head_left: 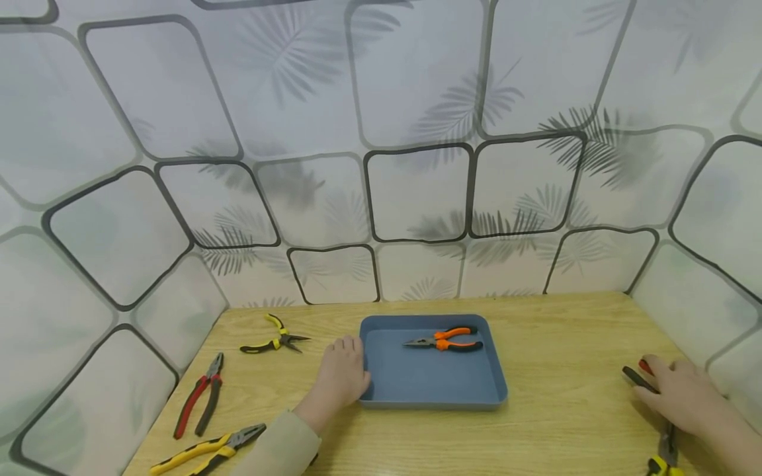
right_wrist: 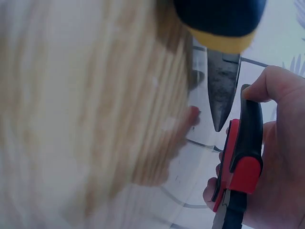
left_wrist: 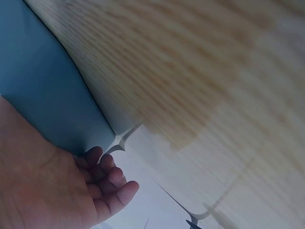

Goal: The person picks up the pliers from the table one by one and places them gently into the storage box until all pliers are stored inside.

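My left hand (head_left: 342, 373) rests against the left side of a blue-grey tray (head_left: 428, 404), its thumb at the rim. Loosely curled fingers (left_wrist: 114, 191) show beside the tray wall (left_wrist: 57, 95) in the left wrist view. Inside the tray lie orange-and-black long-nose pliers (head_left: 443, 341). At the far right, my right hand (head_left: 681, 400) holds red-and-black pliers (right_wrist: 245, 174) by the handles, the thumb on the black one. Close by lie yellow-and-black pliers (head_left: 665, 463), whose dark jaws point toward that hand; the head view cuts them off at the bottom.
On the left of the wooden table (head_left: 559, 370) lie small yellow-and-black pliers (head_left: 280, 340), spread wide, another red-and-black pair (head_left: 202, 396) and larger yellow-and-black pliers (head_left: 214, 449). A patterned cloth wall (head_left: 417, 192) encloses the back and sides.
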Demonstrator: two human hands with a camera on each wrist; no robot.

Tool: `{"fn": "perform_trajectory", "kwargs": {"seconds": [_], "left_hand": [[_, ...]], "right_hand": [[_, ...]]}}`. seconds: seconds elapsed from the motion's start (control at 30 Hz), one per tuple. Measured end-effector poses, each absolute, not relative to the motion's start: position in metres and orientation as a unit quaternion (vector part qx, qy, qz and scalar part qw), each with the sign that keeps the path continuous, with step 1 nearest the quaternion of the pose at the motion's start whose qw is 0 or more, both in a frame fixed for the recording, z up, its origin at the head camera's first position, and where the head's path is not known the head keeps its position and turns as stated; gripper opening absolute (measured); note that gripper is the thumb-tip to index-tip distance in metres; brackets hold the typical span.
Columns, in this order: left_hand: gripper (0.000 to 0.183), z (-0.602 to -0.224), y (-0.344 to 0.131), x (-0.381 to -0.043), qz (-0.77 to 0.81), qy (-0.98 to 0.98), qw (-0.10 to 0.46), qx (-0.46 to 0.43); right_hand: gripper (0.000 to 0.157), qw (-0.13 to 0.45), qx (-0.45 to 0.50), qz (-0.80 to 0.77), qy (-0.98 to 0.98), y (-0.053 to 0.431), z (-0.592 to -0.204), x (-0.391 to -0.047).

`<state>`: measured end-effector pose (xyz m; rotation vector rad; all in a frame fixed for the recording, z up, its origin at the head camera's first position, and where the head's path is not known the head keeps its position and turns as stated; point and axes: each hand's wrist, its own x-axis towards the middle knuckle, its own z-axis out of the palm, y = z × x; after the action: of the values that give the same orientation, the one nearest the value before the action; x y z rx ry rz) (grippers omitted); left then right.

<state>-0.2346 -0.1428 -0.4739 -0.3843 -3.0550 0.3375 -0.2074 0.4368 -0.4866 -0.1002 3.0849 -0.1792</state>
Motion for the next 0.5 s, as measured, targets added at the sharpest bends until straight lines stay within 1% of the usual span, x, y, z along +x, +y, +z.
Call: {"fn": "perform_trajectory", "kwargs": {"seconds": [0.3,0.5], "left_hand": [[0.053,-0.4737,-0.1428,-0.2340,0.116,-0.985,0.019,-0.125],[0.054,-0.4713,-0.1422,-0.2333,0.120,-0.985,0.019,-0.126]], "right_hand": [[0.063,0.014,-0.055,-0.062,0.996,0.4305,-0.4818,-0.2067],[0.062,0.003,-0.062,-0.063,0.996,0.4265,-0.4774,-0.2076]]}}
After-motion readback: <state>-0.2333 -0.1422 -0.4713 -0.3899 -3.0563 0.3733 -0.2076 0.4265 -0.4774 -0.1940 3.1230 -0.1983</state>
